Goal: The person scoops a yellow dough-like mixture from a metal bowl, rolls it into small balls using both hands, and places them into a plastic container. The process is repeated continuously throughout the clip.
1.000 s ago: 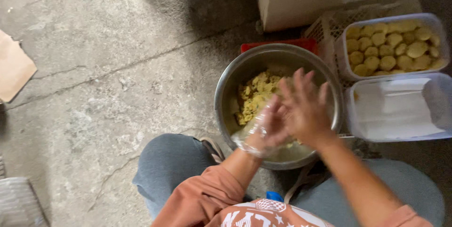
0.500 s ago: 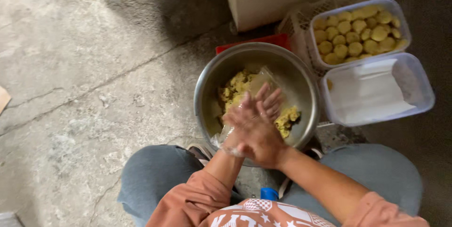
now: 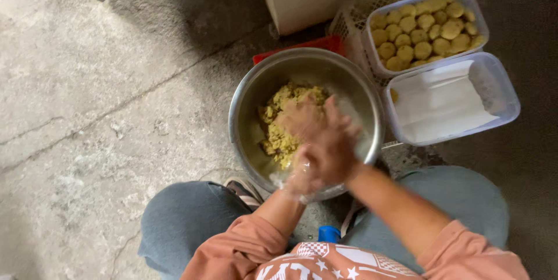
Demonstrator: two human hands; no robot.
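Steel bowl (image 3: pixel 250 111) w/ yellow mix (image 3: pixel 278 135); both hands (image 3: pixel 319 140) pressed together over it, contents unclear.

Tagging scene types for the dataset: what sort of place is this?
Likely an informal food-prep spot at floor level, maybe a home yard or back area: rough concrete floor, a metal bowl of yellow mix set on the ground, plastic tubs of shaped balls.

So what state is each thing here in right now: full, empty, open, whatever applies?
Round steel bowl: partly filled with crumbly yellow mixture.
Far clear plastic tub: open, nearly full of round yellow balls.
Near clear plastic tub: open, lined with white paper, holding one ball at its edge.
Left hand: pressed against the right, inside a thin clear glove.
Right hand: over the bowl, closed against the left.
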